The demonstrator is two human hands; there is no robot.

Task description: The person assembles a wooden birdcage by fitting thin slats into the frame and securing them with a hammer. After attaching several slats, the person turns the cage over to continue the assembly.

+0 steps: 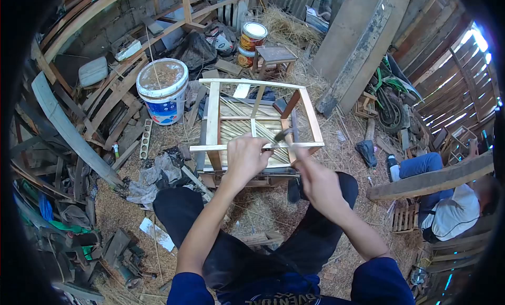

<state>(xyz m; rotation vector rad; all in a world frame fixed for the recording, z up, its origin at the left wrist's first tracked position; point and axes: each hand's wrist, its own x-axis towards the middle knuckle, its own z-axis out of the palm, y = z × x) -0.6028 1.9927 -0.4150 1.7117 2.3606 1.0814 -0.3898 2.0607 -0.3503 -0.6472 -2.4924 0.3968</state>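
Observation:
A small wooden frame of pale slats and posts stands in front of my knees on a low support. My left hand is closed on its near rail, with the fingertips at the top edge; whether a nail is between them is too small to tell. A hammer is in my right hand, its dark head just above that rail, right of my left fingers. The handle is mostly hidden by the hand. Thin bamboo-like strips show inside the frame.
A white bucket stands at the left, with paint cans and a small stool behind the frame. Scrap wood lines the left side. Leaning boards and a motorcycle are at the right, where another person sits.

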